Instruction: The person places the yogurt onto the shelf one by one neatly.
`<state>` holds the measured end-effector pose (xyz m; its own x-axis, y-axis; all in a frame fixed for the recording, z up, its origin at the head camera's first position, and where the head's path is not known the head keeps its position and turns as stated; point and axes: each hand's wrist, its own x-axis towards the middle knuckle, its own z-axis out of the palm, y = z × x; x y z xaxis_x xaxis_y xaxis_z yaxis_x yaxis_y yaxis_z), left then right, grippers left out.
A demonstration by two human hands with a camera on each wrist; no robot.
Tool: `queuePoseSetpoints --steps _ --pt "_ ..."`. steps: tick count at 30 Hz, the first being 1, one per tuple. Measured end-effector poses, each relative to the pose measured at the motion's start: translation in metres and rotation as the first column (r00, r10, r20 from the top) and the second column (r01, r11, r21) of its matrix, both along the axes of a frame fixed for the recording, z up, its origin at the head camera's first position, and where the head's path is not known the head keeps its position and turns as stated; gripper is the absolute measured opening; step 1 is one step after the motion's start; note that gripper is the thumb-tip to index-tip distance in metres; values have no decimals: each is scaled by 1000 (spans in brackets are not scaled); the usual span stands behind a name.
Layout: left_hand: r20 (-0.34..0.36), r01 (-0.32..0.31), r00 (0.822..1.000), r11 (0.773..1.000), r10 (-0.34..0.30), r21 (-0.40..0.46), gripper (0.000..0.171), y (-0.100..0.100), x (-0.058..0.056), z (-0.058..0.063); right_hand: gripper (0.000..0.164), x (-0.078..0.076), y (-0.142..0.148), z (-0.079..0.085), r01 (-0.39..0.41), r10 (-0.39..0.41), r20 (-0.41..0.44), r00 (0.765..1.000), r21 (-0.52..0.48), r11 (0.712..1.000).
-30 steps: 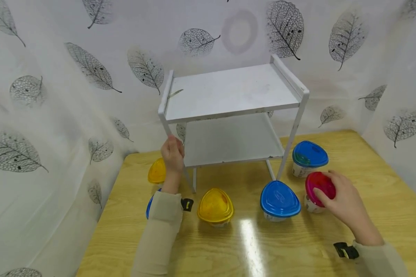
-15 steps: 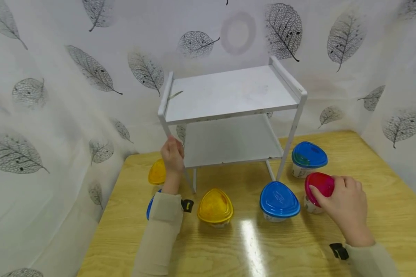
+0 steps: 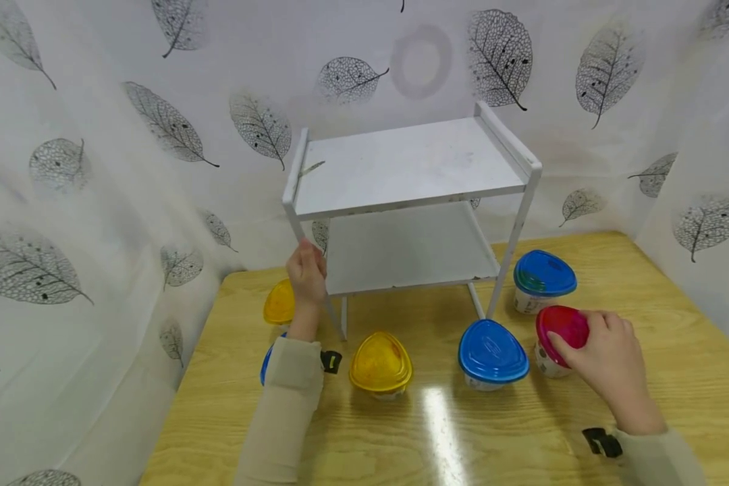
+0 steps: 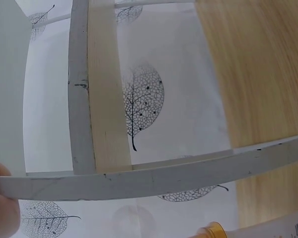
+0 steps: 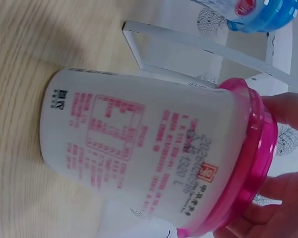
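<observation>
My left hand grips the front left leg of a white two-tier shelf. In the left wrist view, part of the hand appears beside the grey-white leg. My right hand holds a white plastic tub by its pink lid, thumb on the near side and fingers on the far side. The right wrist view shows the tub's printed wall and the fingers at the lid's rim. A blue-lidded tub stands just left of it.
Another blue-lidded tub stands behind the pink one. A yellow-lidded tub is in front of the shelf. Left of the shelf are a yellow lid and a blue lid partly hidden by my left sleeve. Leaf-patterned cloth encloses the wooden table.
My right fingers have shifted from over the top of the pink lid to its right side. The left hand stays on the shelf leg, and the head view has shifted slightly.
</observation>
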<state>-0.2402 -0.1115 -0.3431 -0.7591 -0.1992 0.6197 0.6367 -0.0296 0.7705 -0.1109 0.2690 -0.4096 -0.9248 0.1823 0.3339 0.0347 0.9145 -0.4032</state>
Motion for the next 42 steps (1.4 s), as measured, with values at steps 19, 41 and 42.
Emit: queuePoseSetpoints --steps 19,41,42 --pt "6 -19 1000 1000 19 0 61 4 1 1 56 0 18 2 -197 199 15 980 -106 975" --pt "-15 -22 1000 999 22 30 46 5 0 -1 65 3 5 -8 25 -29 -38 999 -95 995" --pt "-15 -16 1000 999 16 32 46 4 0 -1 64 3 6 -8 13 -17 -38 999 -102 995"
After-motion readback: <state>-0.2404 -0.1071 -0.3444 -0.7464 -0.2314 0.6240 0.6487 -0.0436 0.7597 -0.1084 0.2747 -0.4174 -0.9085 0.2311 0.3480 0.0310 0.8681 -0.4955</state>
